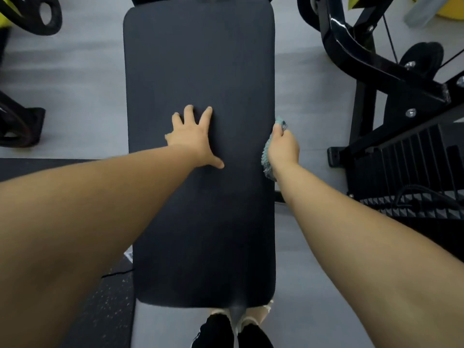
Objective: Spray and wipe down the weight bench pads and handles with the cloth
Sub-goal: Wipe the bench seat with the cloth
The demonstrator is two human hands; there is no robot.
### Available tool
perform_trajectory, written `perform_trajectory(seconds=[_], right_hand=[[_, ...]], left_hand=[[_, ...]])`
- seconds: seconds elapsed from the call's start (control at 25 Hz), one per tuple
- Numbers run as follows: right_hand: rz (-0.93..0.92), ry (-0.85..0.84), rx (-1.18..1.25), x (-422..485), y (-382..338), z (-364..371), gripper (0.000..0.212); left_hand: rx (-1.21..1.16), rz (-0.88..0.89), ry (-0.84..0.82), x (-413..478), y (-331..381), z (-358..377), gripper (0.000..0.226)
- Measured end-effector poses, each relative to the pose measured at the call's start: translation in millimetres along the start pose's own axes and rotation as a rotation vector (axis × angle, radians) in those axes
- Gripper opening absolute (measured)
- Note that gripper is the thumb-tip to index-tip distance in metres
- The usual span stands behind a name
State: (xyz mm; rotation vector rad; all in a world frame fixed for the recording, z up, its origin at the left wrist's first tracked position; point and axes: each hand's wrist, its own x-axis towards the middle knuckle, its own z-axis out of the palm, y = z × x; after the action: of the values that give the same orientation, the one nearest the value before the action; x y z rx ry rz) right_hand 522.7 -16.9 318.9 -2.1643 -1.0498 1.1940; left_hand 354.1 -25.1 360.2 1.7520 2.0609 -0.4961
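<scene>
A long dark bench pad [198, 59] runs away from me down the middle of the view. My left hand [194, 138] lies flat on the pad's middle with the fingers spread. My right hand [283, 146] holds a teal cloth [267, 162] against the pad's right side edge, with cloth showing above and below the hand. No spray bottle is in view.
A black machine frame [371, 54] and a ribbed step [411, 156] stand to the right. Weight plates [37, 13] lie at upper left, another plate [15, 126] at left. Grey floor [75, 79] flanks the bench. My black shoes [213, 332] show below the pad's near end.
</scene>
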Motion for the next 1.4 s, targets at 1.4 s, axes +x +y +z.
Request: perform_trajectory(seconds=[1.4], right_hand=[[0.062, 0.057, 0.024, 58, -43, 7, 0.050]], left_hand=[[0.211, 0.078, -0.144, 21, 5, -26, 0.102]])
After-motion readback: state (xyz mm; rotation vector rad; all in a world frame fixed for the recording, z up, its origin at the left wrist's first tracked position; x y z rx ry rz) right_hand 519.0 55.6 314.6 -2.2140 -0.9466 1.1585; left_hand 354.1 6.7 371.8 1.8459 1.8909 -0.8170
